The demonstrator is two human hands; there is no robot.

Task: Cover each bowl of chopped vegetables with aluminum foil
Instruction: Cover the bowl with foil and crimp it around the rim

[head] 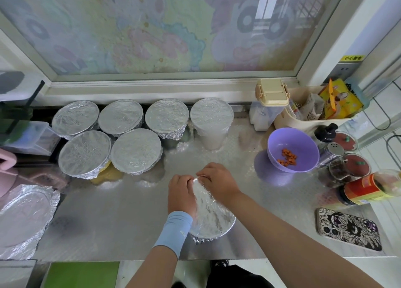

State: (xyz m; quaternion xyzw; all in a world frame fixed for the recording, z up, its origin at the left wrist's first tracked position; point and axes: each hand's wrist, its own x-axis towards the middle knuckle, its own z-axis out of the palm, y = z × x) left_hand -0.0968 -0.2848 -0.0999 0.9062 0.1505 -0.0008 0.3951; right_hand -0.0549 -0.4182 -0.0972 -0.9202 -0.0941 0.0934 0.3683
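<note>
1. Round bowl under crinkled silver aluminium foil [211, 218]: 6 o'clock on the steel counter [108, 222].
2. Left hand [181, 193]: curled fingers grip its foil rim at 10 o'clock.
3. Right hand [219, 181]: curled fingers grip it at 12 o'clock.

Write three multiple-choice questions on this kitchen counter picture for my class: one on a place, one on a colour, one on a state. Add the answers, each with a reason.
1. Where does the phone lie?
A) right of the bowl being covered
B) on the window ledge
C) inside a bowl

2. What colour is the uncovered bowl holding orange pieces?
A) green
B) white
C) purple

3. How is the bowl under the left hand and right hand?
A) bare
B) topped with foil
C) tipped over

Answers:
1 A: it lies at the right near edge of the counter.
2 C: its wall is purple.
3 B: both hands grip foil at its far rim.
</note>
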